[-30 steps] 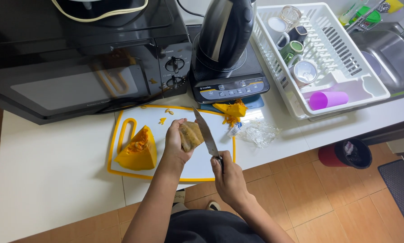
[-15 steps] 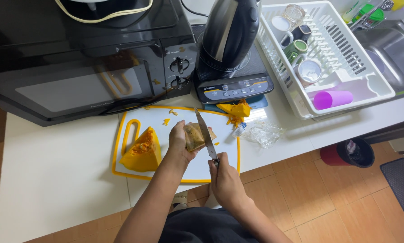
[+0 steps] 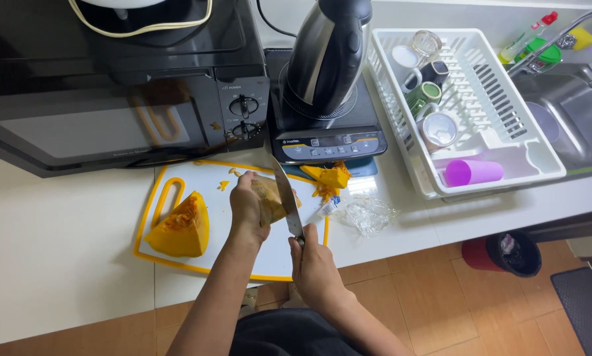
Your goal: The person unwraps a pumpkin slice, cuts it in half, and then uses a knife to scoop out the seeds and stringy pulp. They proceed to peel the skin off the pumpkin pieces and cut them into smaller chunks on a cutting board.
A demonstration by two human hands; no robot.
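My left hand [image 3: 246, 206] grips a pumpkin piece [image 3: 273, 198] with tan rind, holding it on edge on the white cutting board with an orange rim [image 3: 177, 188]. My right hand [image 3: 312, 260] is closed around the handle of a kitchen knife [image 3: 286, 201], whose blade lies against the right side of that piece. A larger orange pumpkin wedge [image 3: 179, 227] rests on the left part of the board. Pumpkin scraps [image 3: 329, 178] lie at the board's far right corner.
A black microwave [image 3: 118, 99] stands behind the board, beside a kettle on a dark base [image 3: 325, 79]. A white dish rack [image 3: 467, 105] holds cups and a purple tumbler [image 3: 474, 173]. Crumpled clear plastic [image 3: 368, 214] lies on the counter. A sink [image 3: 572, 112] is far right.
The view shifted slightly. My left hand keeps hold of the pumpkin piece while the knife blade has slid a little along its right side.
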